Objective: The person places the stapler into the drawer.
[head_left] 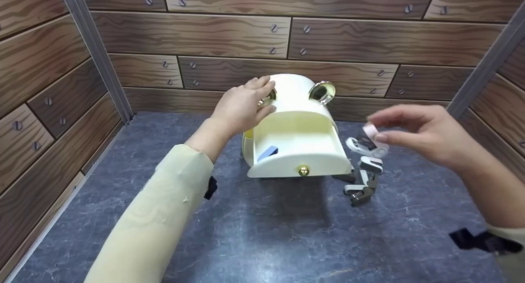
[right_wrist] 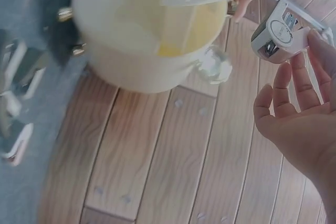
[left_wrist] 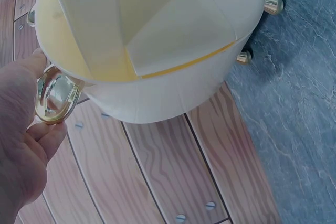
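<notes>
A white, round-bodied cabinet [head_left: 292, 88] stands with its drawer [head_left: 283, 165] pulled out, a gold knob [head_left: 303, 170] on the front. My left hand [head_left: 243, 107] holds the gold handle [left_wrist: 56, 95] on the cabinet's left side, thumb and fingers round its edge. Inside the drawer, at the left, lies a small blue piece [head_left: 268, 152]. Right of the drawer, above the table, my right hand [head_left: 428, 133] pinches what looks like a small white and pale pink stapler [right_wrist: 281, 35] between thumb and fingers. The right wrist view shows a round mark and metal parts on it.
Several grey-and-white stapler-like items [head_left: 364, 180] lie close together on the dark marbled table [head_left: 262, 242], right of the drawer. A second gold handle [head_left: 322, 92] juts from the cabinet's right side. Wood-patterned walls [head_left: 229, 35] enclose the back and sides.
</notes>
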`<act>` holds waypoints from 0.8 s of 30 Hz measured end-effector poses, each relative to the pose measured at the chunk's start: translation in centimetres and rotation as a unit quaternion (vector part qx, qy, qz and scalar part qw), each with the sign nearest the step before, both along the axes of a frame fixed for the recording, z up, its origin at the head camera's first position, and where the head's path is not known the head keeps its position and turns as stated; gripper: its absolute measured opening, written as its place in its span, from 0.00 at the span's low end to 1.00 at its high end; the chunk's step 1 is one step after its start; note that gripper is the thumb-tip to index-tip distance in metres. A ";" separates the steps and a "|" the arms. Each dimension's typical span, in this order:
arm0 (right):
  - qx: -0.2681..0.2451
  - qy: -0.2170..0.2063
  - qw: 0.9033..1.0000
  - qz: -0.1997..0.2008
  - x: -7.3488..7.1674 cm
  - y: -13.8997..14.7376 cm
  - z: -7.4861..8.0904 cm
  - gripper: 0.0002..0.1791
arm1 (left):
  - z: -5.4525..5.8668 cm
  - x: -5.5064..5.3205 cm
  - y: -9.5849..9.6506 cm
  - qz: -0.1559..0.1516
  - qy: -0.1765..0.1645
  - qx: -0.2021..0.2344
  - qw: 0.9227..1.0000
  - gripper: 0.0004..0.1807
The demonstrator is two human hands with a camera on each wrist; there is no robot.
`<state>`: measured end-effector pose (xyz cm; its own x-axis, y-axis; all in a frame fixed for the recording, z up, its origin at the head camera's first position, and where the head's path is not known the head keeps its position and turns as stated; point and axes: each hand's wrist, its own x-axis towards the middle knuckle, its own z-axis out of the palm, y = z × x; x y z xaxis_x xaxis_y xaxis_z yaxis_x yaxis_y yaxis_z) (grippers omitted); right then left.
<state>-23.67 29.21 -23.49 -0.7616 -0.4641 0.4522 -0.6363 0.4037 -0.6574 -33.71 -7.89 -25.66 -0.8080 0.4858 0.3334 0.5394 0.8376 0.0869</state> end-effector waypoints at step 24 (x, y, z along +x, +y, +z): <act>0.044 -0.116 0.990 0.063 -6.2 -9.7 -1.6 0.20 | 0.0 0.0 0.0 -0.002 0.013 0.004 1.000 0.36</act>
<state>-29.87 19.48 -25.10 -0.7737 -0.5921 0.2255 -0.5213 0.3926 -0.7577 -33.73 -7.92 -25.68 -0.7971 0.4861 0.3583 0.5447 0.8349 0.0788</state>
